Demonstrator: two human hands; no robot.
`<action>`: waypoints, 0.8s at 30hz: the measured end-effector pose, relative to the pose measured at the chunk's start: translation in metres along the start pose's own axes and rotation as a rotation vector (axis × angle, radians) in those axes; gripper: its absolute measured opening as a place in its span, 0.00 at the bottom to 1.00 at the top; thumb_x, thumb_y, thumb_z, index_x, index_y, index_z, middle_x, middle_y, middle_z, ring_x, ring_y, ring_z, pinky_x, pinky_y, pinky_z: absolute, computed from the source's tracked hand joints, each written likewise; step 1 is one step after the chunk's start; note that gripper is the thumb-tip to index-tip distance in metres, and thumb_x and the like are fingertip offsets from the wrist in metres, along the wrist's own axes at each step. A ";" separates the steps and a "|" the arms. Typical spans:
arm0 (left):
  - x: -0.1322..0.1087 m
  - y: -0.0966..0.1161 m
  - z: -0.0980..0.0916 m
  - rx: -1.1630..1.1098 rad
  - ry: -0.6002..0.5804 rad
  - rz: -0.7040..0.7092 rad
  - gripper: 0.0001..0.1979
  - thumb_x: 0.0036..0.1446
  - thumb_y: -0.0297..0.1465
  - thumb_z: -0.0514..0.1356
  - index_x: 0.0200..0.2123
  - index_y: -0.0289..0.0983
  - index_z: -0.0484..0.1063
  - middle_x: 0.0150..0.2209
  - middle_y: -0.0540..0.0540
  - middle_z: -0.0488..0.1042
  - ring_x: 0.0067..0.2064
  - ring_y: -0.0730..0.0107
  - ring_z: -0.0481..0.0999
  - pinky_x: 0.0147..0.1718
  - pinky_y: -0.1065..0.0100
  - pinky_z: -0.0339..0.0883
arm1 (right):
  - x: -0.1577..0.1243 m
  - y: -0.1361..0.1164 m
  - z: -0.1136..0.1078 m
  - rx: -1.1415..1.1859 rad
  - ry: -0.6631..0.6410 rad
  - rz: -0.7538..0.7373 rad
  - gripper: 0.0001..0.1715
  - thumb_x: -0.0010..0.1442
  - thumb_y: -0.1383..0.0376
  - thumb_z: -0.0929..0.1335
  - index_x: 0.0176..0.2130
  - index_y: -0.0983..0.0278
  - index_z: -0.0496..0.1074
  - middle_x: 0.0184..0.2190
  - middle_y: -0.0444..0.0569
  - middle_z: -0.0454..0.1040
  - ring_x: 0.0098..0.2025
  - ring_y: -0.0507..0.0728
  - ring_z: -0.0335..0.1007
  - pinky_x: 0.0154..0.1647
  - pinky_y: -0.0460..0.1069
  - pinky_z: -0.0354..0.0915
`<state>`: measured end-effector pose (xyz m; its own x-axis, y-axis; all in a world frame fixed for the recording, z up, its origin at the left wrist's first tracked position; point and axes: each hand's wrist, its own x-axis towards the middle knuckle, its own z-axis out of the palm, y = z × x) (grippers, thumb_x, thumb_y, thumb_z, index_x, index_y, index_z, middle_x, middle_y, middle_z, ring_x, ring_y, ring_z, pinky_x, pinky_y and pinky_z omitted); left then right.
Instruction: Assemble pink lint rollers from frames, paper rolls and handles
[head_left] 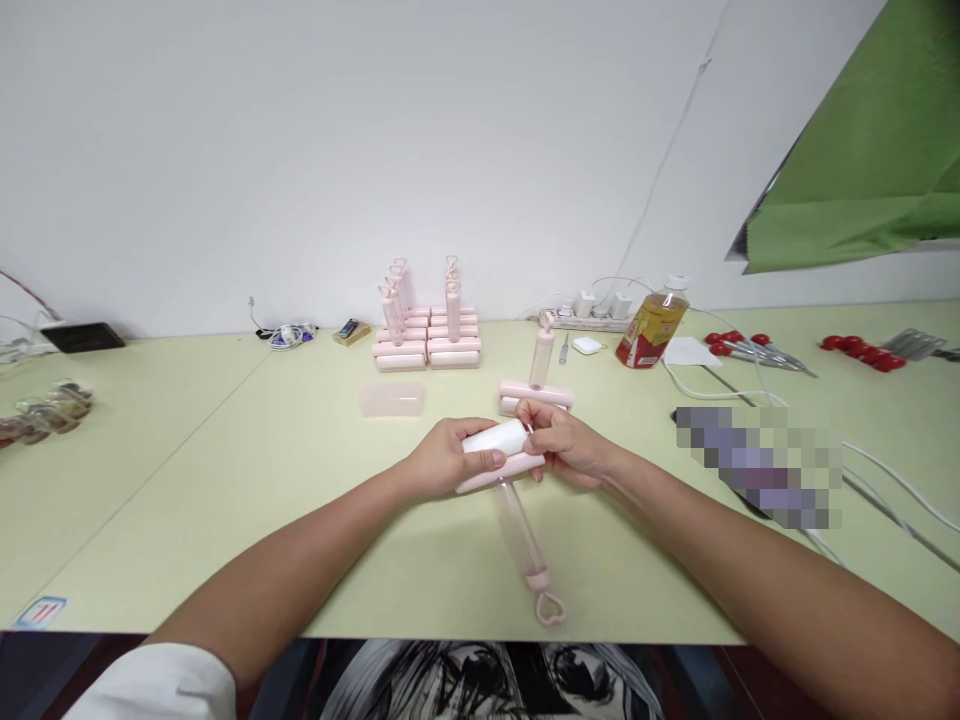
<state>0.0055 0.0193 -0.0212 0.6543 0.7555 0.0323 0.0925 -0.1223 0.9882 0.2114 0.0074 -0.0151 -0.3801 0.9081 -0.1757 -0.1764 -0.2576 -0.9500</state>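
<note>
A pink lint roller (523, 530) with a white sticky roll is held over the near middle of the table. Its clear handle, tipped with a heart-shaped loop, points down toward the front edge. My left hand (448, 458) is closed around the left end of the head, thumb across the pink casing. At the right end of the roll, the fingers of my right hand (564, 445) pinch; what exactly lies between the fingertips is partly hidden. Just behind that hand stands another lint roller (541, 362), upright. A translucent pink cover (391, 400) lies to the left.
Several lint rollers (427, 350) stand in two rows by the wall. To the right are a bottle (652, 325), a power strip (592, 321), red-handled tools (750, 345), loose cables and a blurred-out item (757, 470). A phone-like black device (82, 337) rests at far left.
</note>
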 end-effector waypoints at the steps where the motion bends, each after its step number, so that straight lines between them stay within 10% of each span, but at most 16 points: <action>1: 0.000 0.000 0.000 -0.001 0.007 0.011 0.22 0.51 0.40 0.66 0.47 0.34 0.76 0.40 0.42 0.78 0.39 0.60 0.76 0.34 0.67 0.65 | 0.000 -0.001 0.000 -0.006 -0.003 0.003 0.19 0.39 0.73 0.70 0.30 0.61 0.59 0.22 0.35 0.64 0.20 0.48 0.62 0.12 0.43 0.65; 13: 0.007 -0.016 -0.009 0.225 0.433 0.019 0.22 0.54 0.39 0.61 0.50 0.36 0.72 0.44 0.45 0.75 0.43 0.59 0.73 0.41 0.63 0.65 | 0.010 0.022 0.000 -0.364 0.294 -0.073 0.08 0.44 0.68 0.67 0.28 0.62 0.63 0.19 0.36 0.62 0.16 0.49 0.62 0.14 0.47 0.65; 17: 0.004 -0.015 -0.027 0.213 0.297 -0.019 0.25 0.50 0.31 0.62 0.54 0.39 0.70 0.48 0.44 0.73 0.42 0.59 0.73 0.37 0.65 0.67 | 0.014 0.024 -0.010 -0.684 0.367 -0.157 0.06 0.48 0.68 0.66 0.31 0.63 0.69 0.23 0.42 0.69 0.23 0.54 0.69 0.22 0.49 0.68; 24: 0.000 -0.016 -0.039 -0.177 0.216 0.101 0.28 0.46 0.32 0.70 0.48 0.39 0.62 0.37 0.48 0.73 0.32 0.73 0.73 0.28 0.72 0.68 | 0.001 0.014 -0.009 -0.983 0.366 -0.389 0.36 0.54 0.65 0.68 0.61 0.59 0.63 0.49 0.53 0.76 0.49 0.63 0.72 0.50 0.58 0.68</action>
<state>-0.0253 0.0469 -0.0311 0.4767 0.8671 0.1444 -0.1097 -0.1043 0.9885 0.2171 0.0073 -0.0314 -0.1370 0.9542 0.2660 0.6311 0.2911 -0.7190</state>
